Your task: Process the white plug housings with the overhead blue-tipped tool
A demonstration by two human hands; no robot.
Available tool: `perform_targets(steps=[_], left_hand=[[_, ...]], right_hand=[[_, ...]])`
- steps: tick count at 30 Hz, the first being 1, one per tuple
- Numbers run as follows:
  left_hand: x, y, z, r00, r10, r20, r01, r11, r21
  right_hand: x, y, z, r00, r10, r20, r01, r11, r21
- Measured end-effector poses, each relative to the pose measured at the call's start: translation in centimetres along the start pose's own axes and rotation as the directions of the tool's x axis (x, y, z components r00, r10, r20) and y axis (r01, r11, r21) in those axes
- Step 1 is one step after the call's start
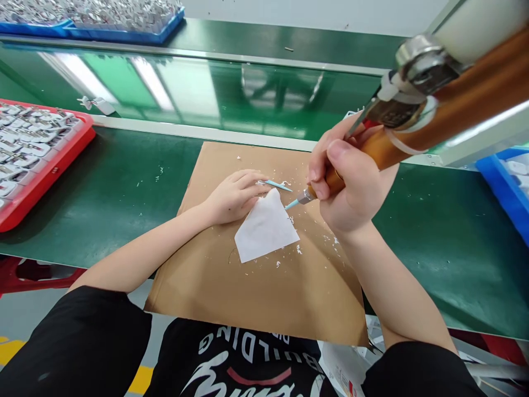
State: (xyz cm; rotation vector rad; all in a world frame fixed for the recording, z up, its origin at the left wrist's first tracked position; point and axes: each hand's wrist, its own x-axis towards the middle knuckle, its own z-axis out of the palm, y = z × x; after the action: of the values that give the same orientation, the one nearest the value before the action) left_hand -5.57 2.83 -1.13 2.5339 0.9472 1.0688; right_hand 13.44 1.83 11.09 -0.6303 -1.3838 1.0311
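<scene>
My right hand (pixel 351 182) is wrapped round the brown barrel of a dispensing tool (pixel 417 116). Its thin light-blue tip (pixel 291 204) points down at the corner of a white paper sheet (pixel 265 227). My left hand (pixel 235 196) rests on the brown cardboard mat (pixel 231 286), fingers closed, pressing a thin light-blue stick (pixel 278 185) beside the sheet. White crumbs lie scattered around the sheet.
A red tray (pixel 53 165) of small white parts sits at the left, blue trays (pixel 124 33) at the back left, and a blue bin (pixel 504 187) at the right. A green conveyor belt (pixel 206 94) runs behind the green work surface (pixel 446 242).
</scene>
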Motion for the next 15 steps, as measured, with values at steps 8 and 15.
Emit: perform_targets(steps=[8, 15], left_hand=[[0.3, 0.3, 0.1, 0.975, 0.181, 0.128, -0.165, 0.978, -0.126], [0.1, 1.9, -0.3, 0.974, -0.203, 0.097, 0.224, 0.917, -0.328]], right_hand=[[-0.3, -0.5, 0.2, 0.999, 0.045, -0.017, -0.046, 0.998, -0.053], [-0.1, -0.2, 0.1, 1.000, 0.025, -0.001, -0.025, 0.999, -0.026]])
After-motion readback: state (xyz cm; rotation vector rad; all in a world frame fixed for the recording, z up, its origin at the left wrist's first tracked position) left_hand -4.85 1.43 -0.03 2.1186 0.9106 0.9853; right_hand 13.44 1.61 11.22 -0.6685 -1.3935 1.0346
